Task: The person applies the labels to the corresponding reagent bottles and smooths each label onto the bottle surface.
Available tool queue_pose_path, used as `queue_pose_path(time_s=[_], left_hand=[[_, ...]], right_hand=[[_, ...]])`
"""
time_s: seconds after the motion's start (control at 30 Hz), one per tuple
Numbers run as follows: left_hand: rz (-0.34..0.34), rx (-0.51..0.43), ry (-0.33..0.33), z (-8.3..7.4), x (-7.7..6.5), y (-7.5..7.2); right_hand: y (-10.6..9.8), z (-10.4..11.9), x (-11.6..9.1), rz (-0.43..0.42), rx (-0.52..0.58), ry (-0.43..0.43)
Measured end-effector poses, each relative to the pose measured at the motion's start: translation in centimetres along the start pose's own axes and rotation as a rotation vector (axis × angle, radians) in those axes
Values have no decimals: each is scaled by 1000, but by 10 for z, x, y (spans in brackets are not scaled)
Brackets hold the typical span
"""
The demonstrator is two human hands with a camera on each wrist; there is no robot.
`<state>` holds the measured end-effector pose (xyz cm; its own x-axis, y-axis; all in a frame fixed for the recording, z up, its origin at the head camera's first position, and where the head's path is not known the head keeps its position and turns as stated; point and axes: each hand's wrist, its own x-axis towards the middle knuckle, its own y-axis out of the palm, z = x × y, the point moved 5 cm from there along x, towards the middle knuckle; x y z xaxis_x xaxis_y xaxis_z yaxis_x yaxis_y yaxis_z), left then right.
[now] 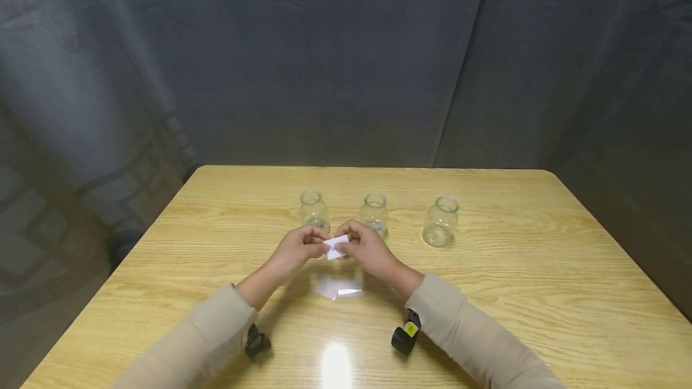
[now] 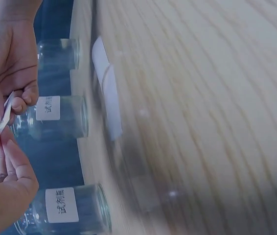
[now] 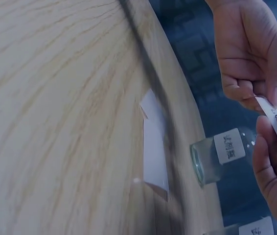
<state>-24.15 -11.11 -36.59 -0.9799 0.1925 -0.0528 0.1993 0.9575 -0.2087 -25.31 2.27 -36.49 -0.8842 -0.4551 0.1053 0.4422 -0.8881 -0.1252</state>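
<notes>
My left hand [image 1: 297,249] and right hand [image 1: 372,251] meet over the table in the head view, both pinching one small white label [image 1: 336,247] between thumbs and fingers. Dark printing shows on its face, seen edge-on in the left wrist view. Just beyond the hands stand a left glass jar [image 1: 312,208] and a middle glass jar [image 1: 375,206]. Each bears a white sticker, such as the printed one [image 2: 62,205] on the lower jar in the left wrist view. A third glass jar [image 1: 440,221], at the right, shows no sticker.
White paper slips [image 1: 346,289] lie overlapping on the wooden table [image 1: 540,293], nearer me than the hands. Dark cloth [image 1: 324,77] hangs behind the table and along both sides. A bright light reflection shows near the front.
</notes>
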Motion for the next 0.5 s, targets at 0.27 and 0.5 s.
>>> queue_pose_path(time_s=[0.27,0.5], left_hand=[[92,-43,25,-5,2,8],[167,-103,7,-7,3,13]], right_hand=[[-13,5,-6,8,-16,-56],[-21,7,-12,4,19,-48]])
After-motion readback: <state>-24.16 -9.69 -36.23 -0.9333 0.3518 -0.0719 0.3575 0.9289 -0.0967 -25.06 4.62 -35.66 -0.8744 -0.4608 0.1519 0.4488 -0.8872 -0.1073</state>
